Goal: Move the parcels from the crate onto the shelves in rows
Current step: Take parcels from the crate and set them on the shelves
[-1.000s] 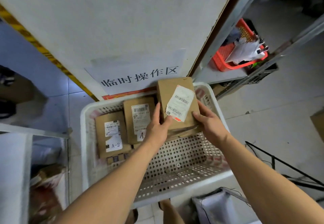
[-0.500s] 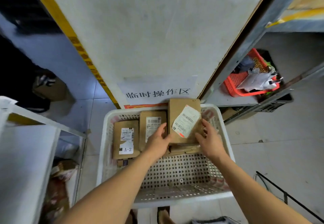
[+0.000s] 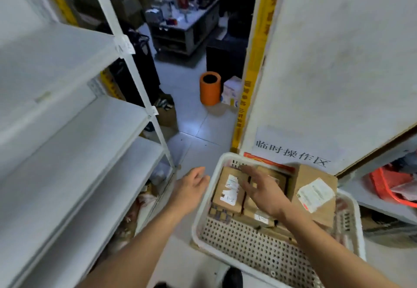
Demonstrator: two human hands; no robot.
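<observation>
Change: both hands have let go of the large parcel they held half a second ago, and the view has swung left to take in the shelves.
Head view, room: white metal shelves [image 3: 74,143] fill the left of the frame, their boards bare; grey tiled floor [image 3: 194,118] runs up the middle to a cluttered cart at top centre. An orange cylinder [image 3: 210,88] stands on the floor at centre.
Head view, wall: a white panel [image 3: 338,62] fills the upper right, with a printed sign at its foot.
Crate: white perforated crate [image 3: 259,249] at lower right, on the floor.
Parcels: three brown cardboard parcels lie at the crate's far end, labels up. The large parcel [image 3: 316,195] sits at the right, long axis running toward the panel. A small parcel [image 3: 229,190] lies at the left; the middle one is mostly hidden.
Left hand [image 3: 191,188]: fingers loosely spread, holding nothing, left of the crate's rim.
Right hand [image 3: 261,190]: fingers spread, grip empty, above the middle parcels.
</observation>
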